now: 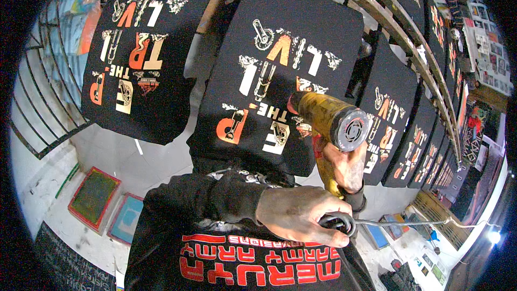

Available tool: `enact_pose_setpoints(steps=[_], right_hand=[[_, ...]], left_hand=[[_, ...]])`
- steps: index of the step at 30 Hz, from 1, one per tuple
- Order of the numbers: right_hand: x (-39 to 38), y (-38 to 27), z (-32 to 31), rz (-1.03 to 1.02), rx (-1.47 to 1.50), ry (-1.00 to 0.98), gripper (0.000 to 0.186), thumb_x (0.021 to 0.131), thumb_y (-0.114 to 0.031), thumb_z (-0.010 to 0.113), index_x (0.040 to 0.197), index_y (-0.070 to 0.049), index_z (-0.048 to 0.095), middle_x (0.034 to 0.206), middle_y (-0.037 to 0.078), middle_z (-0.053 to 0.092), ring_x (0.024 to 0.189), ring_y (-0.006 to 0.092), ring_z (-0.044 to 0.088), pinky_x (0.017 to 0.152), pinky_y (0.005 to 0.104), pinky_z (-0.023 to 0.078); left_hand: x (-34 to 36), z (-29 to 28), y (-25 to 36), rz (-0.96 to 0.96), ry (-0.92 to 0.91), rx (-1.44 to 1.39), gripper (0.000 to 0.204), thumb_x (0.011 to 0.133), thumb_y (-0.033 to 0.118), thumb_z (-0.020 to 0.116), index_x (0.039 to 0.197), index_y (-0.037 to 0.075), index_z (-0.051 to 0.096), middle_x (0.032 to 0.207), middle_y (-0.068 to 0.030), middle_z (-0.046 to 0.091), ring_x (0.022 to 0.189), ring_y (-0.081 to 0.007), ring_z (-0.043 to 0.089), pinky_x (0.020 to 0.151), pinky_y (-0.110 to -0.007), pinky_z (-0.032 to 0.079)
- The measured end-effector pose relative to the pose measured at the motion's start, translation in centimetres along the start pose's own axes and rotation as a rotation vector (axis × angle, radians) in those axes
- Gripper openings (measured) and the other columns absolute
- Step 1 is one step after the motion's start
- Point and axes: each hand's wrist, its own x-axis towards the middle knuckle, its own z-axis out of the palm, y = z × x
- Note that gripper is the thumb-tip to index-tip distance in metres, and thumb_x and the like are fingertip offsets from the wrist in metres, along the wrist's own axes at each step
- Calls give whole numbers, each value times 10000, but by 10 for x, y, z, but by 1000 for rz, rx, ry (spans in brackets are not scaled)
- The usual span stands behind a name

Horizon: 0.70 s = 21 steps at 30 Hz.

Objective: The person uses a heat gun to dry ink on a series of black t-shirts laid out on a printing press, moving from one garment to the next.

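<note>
My right hand grips a worn yellow heat gun, held above a black T-shirt with white and orange lettering and graphics. The gun's round, vented rear end faces up toward me; its red front end is over the print. Below it, my left hand is closed on a coiled dark cable, which runs off to the right. Another printed black shirt lies to the left, and a row of similar shirts continues to the right.
Curved-looking wooden rails pass behind the shirts. A black metal grille stands at left. Framed screens lie on the lower left, more panels at lower right. Sheets are pinned at far right, near a lit lamp.
</note>
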Motion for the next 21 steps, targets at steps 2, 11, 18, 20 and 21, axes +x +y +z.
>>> enact_pose_setpoints(steps=[2,11,18,20,21], right_hand=[[-1,14,3,16,60,27,447,714,-76,733,1137,12,615,1022,137,715,932,229,691,849,356,544],[-10,8,7,-45,17,4,565,705,-74,733,1238,26,575,1041,139,708,975,205,679,895,340,528],[-19,12,8,51,147,45,605,692,-99,732,1257,25,555,1134,147,679,1058,220,646,947,363,501],[-25,20,12,43,309,26,625,692,-100,733,1275,23,545,1138,146,677,1055,223,648,952,364,499],[-27,24,14,37,392,9,635,692,-100,733,1284,23,539,1140,145,675,1053,225,648,955,365,498]], left_hand=[[1,1,0,8,2,4,433,945,440,609,958,8,609,723,-117,621,665,-235,614,617,-368,460],[-1,1,1,-26,-57,8,372,963,390,615,1023,23,610,831,-101,663,755,-220,648,674,-355,485],[-3,1,4,-25,-56,26,389,965,398,609,1015,13,599,803,-100,650,733,-206,633,655,-352,473],[-3,-1,4,-38,-86,41,379,972,390,605,1055,21,599,846,-100,672,768,-207,653,679,-346,489],[-4,1,0,-37,-76,34,379,972,391,604,1055,21,599,848,-99,673,769,-206,654,678,-346,489]])
